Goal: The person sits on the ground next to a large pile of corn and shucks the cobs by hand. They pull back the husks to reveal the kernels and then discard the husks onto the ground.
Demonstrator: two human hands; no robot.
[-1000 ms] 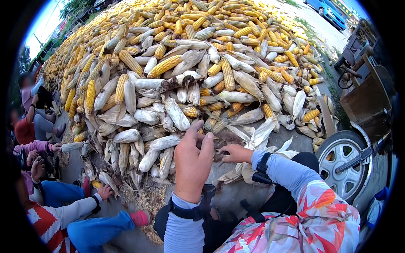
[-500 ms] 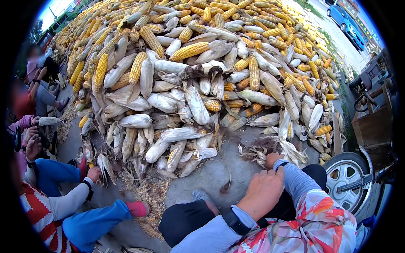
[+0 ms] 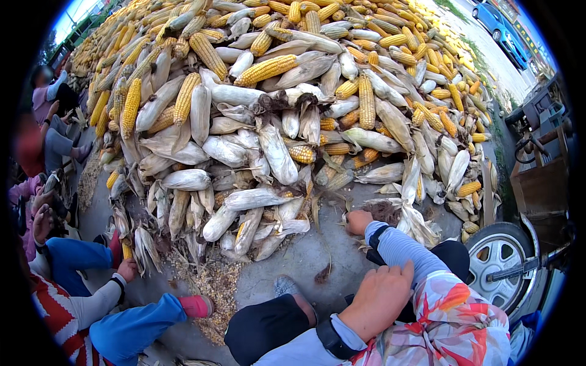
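Note:
My right hand reaches over the grey ground at the near edge of a large heap of corn ears. A clump of dark corn silk lies just beyond it, beside pale loose husks. Its fingers point away and are mostly hidden, so any hold cannot be made out. My left hand rests against my right forearm near the sleeve, fingers out and holding no ear. Nearest the right hand on the heap are ears in dry husks and bare yellow ears.
Left, a co-worker's hand is at a partly husked ear. Further people sit along the heap's left side. Loose kernels cover ground beside my knee. A wheeled vehicle stands close on the right; a blue car is far off.
My right hand has moved left, away from the loose husks and silk. My left hand has dropped a little toward me along the right forearm. The view has shifted slightly.

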